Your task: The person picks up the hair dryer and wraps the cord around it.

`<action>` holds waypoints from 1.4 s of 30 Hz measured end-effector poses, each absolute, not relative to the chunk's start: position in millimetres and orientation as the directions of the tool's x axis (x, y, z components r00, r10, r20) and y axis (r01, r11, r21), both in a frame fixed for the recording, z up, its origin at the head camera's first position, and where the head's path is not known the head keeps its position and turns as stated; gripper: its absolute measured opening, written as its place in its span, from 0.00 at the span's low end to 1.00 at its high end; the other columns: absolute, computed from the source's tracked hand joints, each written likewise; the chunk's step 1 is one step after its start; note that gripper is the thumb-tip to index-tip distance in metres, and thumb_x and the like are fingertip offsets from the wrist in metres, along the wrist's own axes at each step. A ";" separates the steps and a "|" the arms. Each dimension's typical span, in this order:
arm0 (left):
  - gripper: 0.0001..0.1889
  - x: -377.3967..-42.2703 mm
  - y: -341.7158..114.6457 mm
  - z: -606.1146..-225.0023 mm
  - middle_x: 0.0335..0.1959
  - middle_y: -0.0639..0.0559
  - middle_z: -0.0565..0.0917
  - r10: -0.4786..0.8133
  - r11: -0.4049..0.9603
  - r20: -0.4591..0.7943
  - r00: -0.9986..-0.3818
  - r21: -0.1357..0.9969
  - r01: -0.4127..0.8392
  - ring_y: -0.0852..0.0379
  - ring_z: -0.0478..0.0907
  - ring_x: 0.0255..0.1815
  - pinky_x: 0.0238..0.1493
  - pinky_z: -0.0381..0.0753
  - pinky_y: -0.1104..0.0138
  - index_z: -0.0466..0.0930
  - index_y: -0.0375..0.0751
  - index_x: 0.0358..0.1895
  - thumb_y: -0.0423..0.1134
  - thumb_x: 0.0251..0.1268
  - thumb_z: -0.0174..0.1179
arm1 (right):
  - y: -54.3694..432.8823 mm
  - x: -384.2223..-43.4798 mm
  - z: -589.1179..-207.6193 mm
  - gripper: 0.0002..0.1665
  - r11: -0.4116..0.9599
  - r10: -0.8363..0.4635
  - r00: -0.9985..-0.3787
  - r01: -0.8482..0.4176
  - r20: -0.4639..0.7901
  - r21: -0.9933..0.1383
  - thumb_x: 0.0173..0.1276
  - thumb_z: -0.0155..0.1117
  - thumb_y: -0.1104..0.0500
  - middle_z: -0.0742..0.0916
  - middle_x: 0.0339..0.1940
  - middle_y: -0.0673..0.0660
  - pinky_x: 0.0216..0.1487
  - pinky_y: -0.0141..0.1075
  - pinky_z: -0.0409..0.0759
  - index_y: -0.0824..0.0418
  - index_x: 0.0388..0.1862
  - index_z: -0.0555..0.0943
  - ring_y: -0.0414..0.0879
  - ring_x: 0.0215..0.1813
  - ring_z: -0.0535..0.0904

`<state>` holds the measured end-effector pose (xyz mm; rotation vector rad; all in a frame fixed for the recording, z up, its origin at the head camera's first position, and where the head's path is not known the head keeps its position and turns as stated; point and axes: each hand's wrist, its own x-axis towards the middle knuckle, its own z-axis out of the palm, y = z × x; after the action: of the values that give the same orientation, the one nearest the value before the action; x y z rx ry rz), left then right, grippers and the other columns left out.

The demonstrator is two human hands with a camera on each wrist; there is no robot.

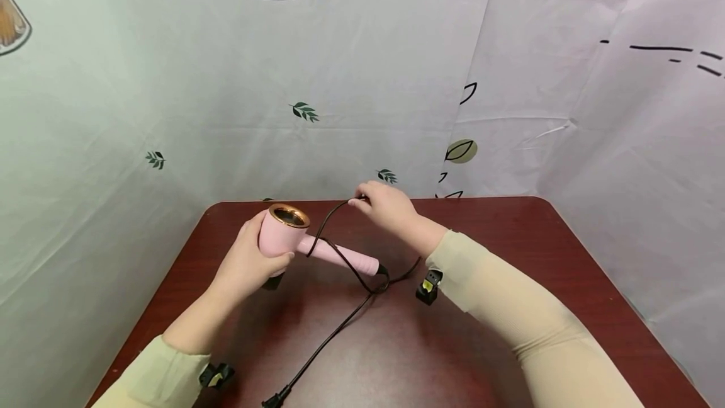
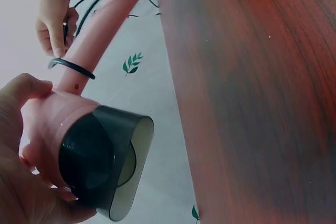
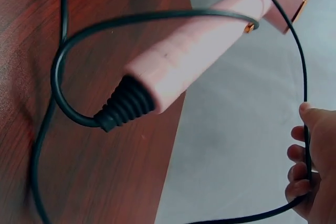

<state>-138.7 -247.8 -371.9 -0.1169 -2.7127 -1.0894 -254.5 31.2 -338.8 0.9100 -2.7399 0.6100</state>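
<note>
A pink hair dryer (image 1: 277, 235) with a gold-rimmed end is held above the table by my left hand (image 1: 246, 263), which grips it round the head. The dark nozzle (image 2: 100, 156) faces the camera in the left wrist view. Its handle (image 3: 184, 56) points right, and the black cord (image 3: 152, 19) leaves the ribbed sleeve at its end. One turn of cord passes round the handle close to the head. My right hand (image 1: 387, 206) pinches the cord beyond the handle, with curled fingers in the right wrist view. Below, the loose cord runs to a plug (image 1: 274, 400).
The dark red wooden table (image 1: 481, 345) spreads beneath both hands. Behind and beside it hangs a pale cloth (image 1: 368, 80) printed with leaves and jars. The plug lies at the near side of the head view.
</note>
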 end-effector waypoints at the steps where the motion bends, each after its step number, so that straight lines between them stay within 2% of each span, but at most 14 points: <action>1: 0.50 -138.6 -248.0 -371.9 0.66 0.39 0.66 -0.002 0.712 0.228 -0.974 0.684 0.159 0.43 0.72 0.55 0.47 0.77 0.50 0.54 0.42 0.77 0.44 0.52 0.73 | 31.9 -255.6 -339.0 0.10 0.729 -0.526 -0.800 -0.599 0.290 -0.331 0.73 0.61 0.47 0.83 0.37 0.46 0.37 0.37 0.76 0.51 0.42 0.82 0.40 0.36 0.77; 9: 0.49 -138.5 -249.2 -373.3 0.63 0.43 0.69 0.047 0.651 0.226 -0.973 0.732 0.201 0.46 0.71 0.55 0.49 0.76 0.51 0.56 0.42 0.75 0.43 0.51 0.75 | 38.0 -261.1 -342.2 0.13 0.711 -0.553 -0.805 -0.590 0.214 -0.382 0.75 0.59 0.48 0.85 0.41 0.47 0.41 0.40 0.77 0.53 0.48 0.85 0.41 0.40 0.79; 16: 0.48 -133.4 -246.9 -374.3 0.61 0.44 0.73 0.097 0.577 0.154 -0.983 0.796 0.181 0.45 0.75 0.52 0.47 0.78 0.53 0.54 0.45 0.76 0.44 0.54 0.74 | 42.9 -263.2 -349.5 0.14 0.697 -0.575 -0.797 -0.594 0.182 -0.400 0.76 0.57 0.50 0.86 0.46 0.50 0.49 0.43 0.78 0.53 0.51 0.84 0.44 0.47 0.81; 23: 0.44 -133.8 -239.8 -378.4 0.57 0.42 0.76 0.140 0.477 0.141 -0.980 0.858 0.192 0.46 0.76 0.51 0.48 0.78 0.54 0.57 0.45 0.74 0.39 0.55 0.72 | 46.8 -262.6 -357.2 0.17 0.692 -0.583 -0.802 -0.574 0.130 -0.438 0.78 0.54 0.49 0.86 0.49 0.51 0.52 0.44 0.77 0.55 0.54 0.83 0.45 0.51 0.81; 30: 0.41 -133.5 -237.5 -379.9 0.62 0.39 0.72 0.147 0.382 0.086 -0.985 0.914 0.137 0.43 0.73 0.57 0.52 0.76 0.56 0.53 0.41 0.75 0.39 0.62 0.67 | 55.8 -260.4 -369.5 0.19 0.696 -0.552 -0.829 -0.517 0.088 -0.498 0.79 0.51 0.49 0.85 0.52 0.52 0.51 0.44 0.77 0.55 0.58 0.81 0.44 0.51 0.81; 36: 0.40 -134.0 -232.0 -381.8 0.65 0.38 0.68 0.112 0.252 0.028 -0.993 0.966 0.055 0.45 0.71 0.58 0.54 0.74 0.63 0.49 0.39 0.76 0.36 0.66 0.62 | 57.2 -258.8 -380.4 0.22 0.689 -0.537 -0.843 -0.466 0.040 -0.555 0.80 0.50 0.47 0.85 0.54 0.55 0.51 0.44 0.76 0.57 0.60 0.81 0.44 0.48 0.80; 38: 0.38 -134.0 -229.4 -382.8 0.65 0.38 0.68 0.110 0.204 0.019 -0.994 0.978 0.041 0.48 0.72 0.57 0.53 0.74 0.66 0.49 0.38 0.75 0.34 0.66 0.60 | 57.0 -256.9 -383.5 0.21 0.681 -0.531 -0.847 -0.448 0.031 -0.580 0.80 0.50 0.48 0.86 0.52 0.55 0.51 0.44 0.76 0.57 0.58 0.81 0.45 0.47 0.80; 42: 0.35 -134.5 -224.1 -383.4 0.62 0.38 0.70 0.101 0.128 0.027 -0.994 0.991 0.039 0.54 0.75 0.53 0.51 0.76 0.67 0.51 0.37 0.73 0.32 0.67 0.58 | 56.7 -250.8 -390.2 0.17 0.636 -0.523 -0.849 -0.443 0.069 -0.632 0.79 0.51 0.50 0.85 0.37 0.51 0.43 0.39 0.75 0.58 0.47 0.83 0.43 0.38 0.76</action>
<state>-134.5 -224.1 -383.4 -0.1497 -2.3939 -2.1010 -250.8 56.7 -390.2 0.8753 -2.9494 1.0852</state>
